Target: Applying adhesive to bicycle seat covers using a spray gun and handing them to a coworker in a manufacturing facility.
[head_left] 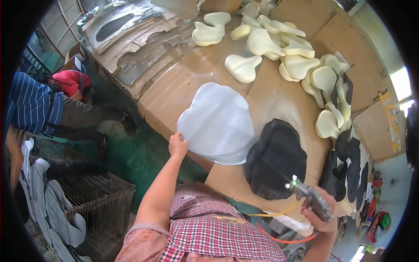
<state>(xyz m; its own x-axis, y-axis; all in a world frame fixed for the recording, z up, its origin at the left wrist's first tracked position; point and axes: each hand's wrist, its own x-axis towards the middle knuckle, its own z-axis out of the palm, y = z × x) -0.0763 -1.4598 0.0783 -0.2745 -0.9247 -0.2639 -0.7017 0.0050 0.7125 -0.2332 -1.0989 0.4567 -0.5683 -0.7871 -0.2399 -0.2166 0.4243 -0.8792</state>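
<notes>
A stack of light grey, saddle-shaped sheets [218, 120] lies on the cardboard-covered table in front of me. My left hand [177, 146] is at the stack's left edge, fingers curled and pinching the rim of a sheet. In my right hand [322, 212] is a spray gun [310, 198], gripped by its body with the nozzle pointing up and left. Between the grey stack and the gun sits a pile of black, similarly shaped covers [277, 159]. A yellow hose [279, 213] and an orange hose [283, 241] run near the gun.
Several cream foam saddle pads [262, 43] are heaped at the table's far right. Black pieces [345, 170] hang along the right edge. Left of me stands a wire rack [104, 205] with grey pieces [56, 209]. Two other people [39, 102] are beyond it on the green floor.
</notes>
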